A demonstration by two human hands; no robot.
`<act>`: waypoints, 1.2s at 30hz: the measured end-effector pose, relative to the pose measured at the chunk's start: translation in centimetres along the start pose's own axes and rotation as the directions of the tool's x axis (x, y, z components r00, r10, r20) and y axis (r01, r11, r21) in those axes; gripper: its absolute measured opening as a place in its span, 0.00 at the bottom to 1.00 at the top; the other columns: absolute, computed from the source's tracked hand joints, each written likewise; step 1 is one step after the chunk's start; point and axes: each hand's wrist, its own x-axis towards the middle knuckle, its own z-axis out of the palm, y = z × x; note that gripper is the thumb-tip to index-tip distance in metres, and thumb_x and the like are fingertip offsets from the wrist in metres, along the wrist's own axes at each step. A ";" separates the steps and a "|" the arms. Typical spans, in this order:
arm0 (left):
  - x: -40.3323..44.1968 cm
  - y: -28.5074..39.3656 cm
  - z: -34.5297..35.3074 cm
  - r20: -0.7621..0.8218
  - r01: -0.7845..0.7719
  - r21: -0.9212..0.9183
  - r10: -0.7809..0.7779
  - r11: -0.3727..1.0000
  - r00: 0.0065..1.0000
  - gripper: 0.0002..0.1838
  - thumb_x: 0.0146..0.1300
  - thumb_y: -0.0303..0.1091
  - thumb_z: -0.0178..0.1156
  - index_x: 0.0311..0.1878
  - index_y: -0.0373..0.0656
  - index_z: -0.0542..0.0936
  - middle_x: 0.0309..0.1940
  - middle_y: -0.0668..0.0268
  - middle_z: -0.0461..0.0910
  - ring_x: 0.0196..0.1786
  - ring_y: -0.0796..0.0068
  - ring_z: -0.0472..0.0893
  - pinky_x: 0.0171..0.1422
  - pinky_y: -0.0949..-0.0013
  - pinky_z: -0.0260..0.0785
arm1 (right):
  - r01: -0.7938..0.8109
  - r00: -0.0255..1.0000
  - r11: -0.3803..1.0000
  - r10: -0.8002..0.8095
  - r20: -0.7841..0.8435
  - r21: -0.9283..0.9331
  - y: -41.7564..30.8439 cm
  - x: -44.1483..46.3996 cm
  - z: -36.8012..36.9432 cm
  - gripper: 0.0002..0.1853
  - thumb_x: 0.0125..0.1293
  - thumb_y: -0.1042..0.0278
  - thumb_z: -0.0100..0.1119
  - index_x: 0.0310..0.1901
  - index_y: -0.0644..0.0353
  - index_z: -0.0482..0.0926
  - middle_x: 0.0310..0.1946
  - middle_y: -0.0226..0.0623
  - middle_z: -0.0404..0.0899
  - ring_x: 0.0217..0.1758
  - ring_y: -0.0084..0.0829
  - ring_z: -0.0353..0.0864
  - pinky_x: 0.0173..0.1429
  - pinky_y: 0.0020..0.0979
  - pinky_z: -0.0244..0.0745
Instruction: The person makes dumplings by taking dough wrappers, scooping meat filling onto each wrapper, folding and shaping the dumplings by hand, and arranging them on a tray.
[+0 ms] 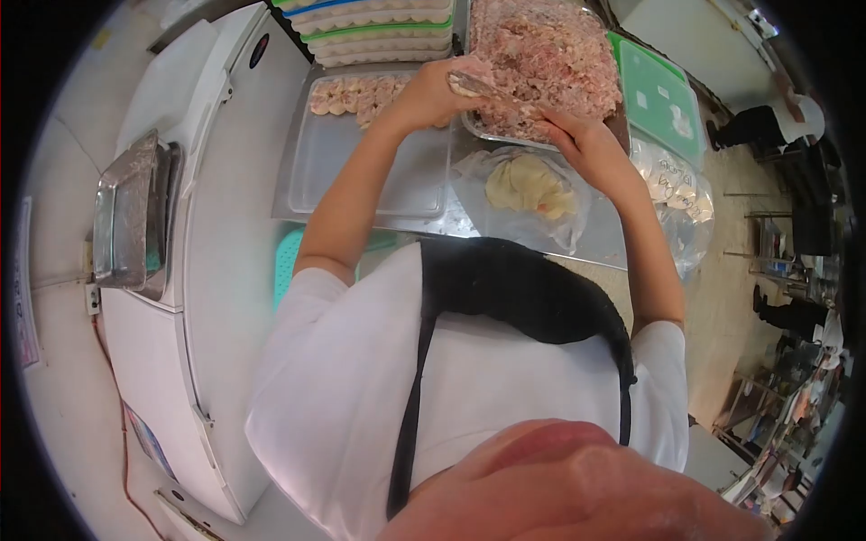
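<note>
My left hand (428, 94) is cupped around a pale dumpling wrapper (471, 67), with some filling showing. A long thin metal utensil (492, 90) reaches across to it. My right hand (585, 144) grips that utensil's handle; its exact head shape is smeared with filling. Just behind both hands lies a metal tray (508, 141) heaped with pinkish ground-meat filling (550, 63). Below them, an opened plastic bag (473, 168) holds a stack of round yellowish wrappers (528, 186). Left of my left hand, filled dumplings (341, 94) sit in rows on a translucent plastic tray (361, 180).
Stacked dumpling trays with lids (374, 41) stand at the back left. On the right are a green-rimmed container (663, 104) and bagged wrappers (677, 189). A white freezer (239, 180) flanks the left side. Another person (776, 122) is far right.
</note>
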 end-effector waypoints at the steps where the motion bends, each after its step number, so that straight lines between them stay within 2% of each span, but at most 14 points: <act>1: -0.3 -0.3 -0.5 -0.021 -0.027 0.048 0.028 0.998 0.999 0.22 0.52 0.44 0.71 0.46 0.43 0.81 0.45 0.68 0.80 0.45 0.73 0.77 0.48 0.71 0.68 | -0.003 1.000 0.999 0.001 0.026 0.054 0.5 0.5 0.5 0.15 0.68 0.64 0.55 0.52 0.61 0.78 0.38 0.47 0.81 0.40 0.39 0.81 0.47 0.31 0.73; 2: -0.5 -0.7 -1.2 -0.047 -0.052 0.098 0.057 0.994 0.997 0.21 0.53 0.45 0.70 0.45 0.43 0.81 0.46 0.68 0.80 0.44 0.73 0.77 0.46 0.71 0.68 | -0.002 0.999 0.994 -0.004 0.054 0.106 0.8 0.9 0.7 0.15 0.68 0.64 0.55 0.53 0.61 0.78 0.38 0.46 0.81 0.40 0.38 0.81 0.48 0.30 0.73; 3: -0.8 -2.2 -1.9 -0.011 -0.036 -0.123 0.035 0.992 0.999 0.20 0.55 0.46 0.68 0.47 0.44 0.81 0.48 0.67 0.79 0.44 0.72 0.77 0.44 0.70 0.68 | -0.110 0.985 0.981 0.086 0.148 0.160 -0.1 1.2 -0.4 0.16 0.68 0.64 0.55 0.54 0.63 0.77 0.41 0.43 0.82 0.42 0.32 0.80 0.50 0.26 0.72; 5: -1.4 -6.1 -3.1 0.076 0.027 -0.535 0.016 0.844 0.997 0.20 0.60 0.47 0.64 0.49 0.44 0.80 0.52 0.65 0.78 0.43 0.71 0.77 0.41 0.70 0.67 | -0.119 0.993 0.947 0.119 0.017 0.299 1.1 0.8 0.7 0.17 0.68 0.62 0.55 0.54 0.61 0.77 0.37 0.41 0.82 0.38 0.30 0.79 0.47 0.28 0.72; 7: -2.8 -5.6 -5.7 0.257 0.277 -0.910 -0.105 0.309 0.961 0.21 0.58 0.41 0.66 0.52 0.42 0.78 0.49 0.65 0.79 0.43 0.74 0.77 0.45 0.73 0.68 | -0.181 0.980 0.897 0.200 -0.005 0.404 1.9 0.2 0.9 0.18 0.69 0.62 0.55 0.54 0.64 0.77 0.33 0.31 0.80 0.35 0.20 0.74 0.43 0.24 0.70; 9: -4.0 -6.1 -6.8 0.283 0.295 -0.955 -0.214 0.023 0.935 0.22 0.57 0.38 0.66 0.54 0.41 0.76 0.46 0.65 0.79 0.43 0.76 0.78 0.46 0.75 0.69 | -0.247 0.960 0.849 0.282 -0.005 0.468 1.7 -0.3 1.4 0.17 0.69 0.62 0.56 0.53 0.65 0.77 0.31 0.27 0.77 0.33 0.17 0.71 0.40 0.21 0.68; 11: -4.7 -8.0 -6.8 0.106 0.184 -0.969 -0.394 0.165 0.913 0.22 0.56 0.35 0.66 0.54 0.41 0.76 0.45 0.64 0.79 0.42 0.75 0.78 0.45 0.73 0.70 | -0.329 0.929 0.772 0.367 0.040 0.544 2.1 -0.9 2.1 0.17 0.68 0.62 0.57 0.52 0.66 0.78 0.28 0.23 0.74 0.31 0.15 0.69 0.37 0.19 0.66; 12: -5.2 -9.7 -6.9 0.018 0.222 -0.900 -0.477 0.375 0.878 0.22 0.56 0.34 0.66 0.54 0.41 0.76 0.45 0.64 0.79 0.42 0.74 0.78 0.45 0.73 0.70 | -0.377 0.909 0.720 0.409 0.082 0.583 2.7 -1.3 2.7 0.17 0.68 0.62 0.57 0.52 0.66 0.78 0.27 0.22 0.73 0.31 0.14 0.67 0.36 0.18 0.64; 14: -7.0 -13.5 -6.8 -0.196 0.347 -0.626 -0.572 0.699 0.797 0.23 0.54 0.33 0.66 0.54 0.40 0.76 0.46 0.62 0.79 0.41 0.73 0.78 0.44 0.71 0.71 | -0.434 0.882 0.657 0.450 0.142 0.616 3.2 -2.0 3.3 0.17 0.68 0.62 0.57 0.52 0.65 0.78 0.26 0.21 0.71 0.29 0.13 0.65 0.34 0.18 0.62; 16: -9.2 -15.6 -7.1 -0.407 0.361 -0.228 -0.425 0.904 0.808 0.25 0.52 0.34 0.67 0.54 0.39 0.76 0.45 0.59 0.79 0.40 0.68 0.79 0.44 0.68 0.72 | -0.449 0.877 0.649 0.450 0.166 0.613 3.3 -2.4 3.5 0.17 0.68 0.62 0.58 0.52 0.65 0.78 0.24 0.20 0.68 0.28 0.13 0.64 0.32 0.18 0.61; 17: -9.9 -16.4 -7.3 -0.478 0.363 -0.002 -0.320 0.932 0.818 0.25 0.51 0.34 0.68 0.54 0.39 0.76 0.45 0.57 0.80 0.40 0.66 0.80 0.44 0.66 0.72 | -0.449 0.875 0.653 0.459 0.152 0.610 3.6 -2.6 3.5 0.17 0.68 0.62 0.57 0.52 0.65 0.78 0.24 0.20 0.68 0.28 0.13 0.64 0.32 0.18 0.61; 20: -11.4 -15.4 -7.7 -0.457 0.521 0.332 -0.349 0.786 0.818 0.30 0.48 0.36 0.69 0.57 0.39 0.73 0.42 0.53 0.79 0.40 0.59 0.80 0.45 0.62 0.73 | -0.439 0.876 0.677 0.469 0.113 0.590 5.2 -3.3 3.7 0.18 0.69 0.61 0.56 0.53 0.64 0.77 0.23 0.21 0.68 0.25 0.12 0.62 0.29 0.17 0.58; 26: -11.7 -14.7 -4.9 -0.522 0.669 0.326 -0.463 0.668 0.716 0.40 0.49 0.38 0.68 0.65 0.38 0.63 0.42 0.49 0.79 0.44 0.51 0.80 0.49 0.57 0.72 | -0.498 0.841 0.635 0.521 0.149 0.590 6.2 -4.0 2.9 0.18 0.69 0.62 0.56 0.55 0.65 0.76 0.24 0.21 0.68 0.25 0.12 0.62 0.29 0.17 0.57; 36: -9.3 -17.9 -5.6 -0.417 0.489 0.405 -0.320 0.773 0.851 0.40 0.51 0.30 0.64 0.69 0.40 0.59 0.48 0.47 0.78 0.49 0.49 0.78 0.53 0.56 0.71 | -0.520 0.825 0.593 0.534 0.184 0.614 7.1 -5.1 3.6 0.19 0.69 0.62 0.56 0.56 0.66 0.76 0.25 0.20 0.68 0.26 0.12 0.62 0.29 0.16 0.56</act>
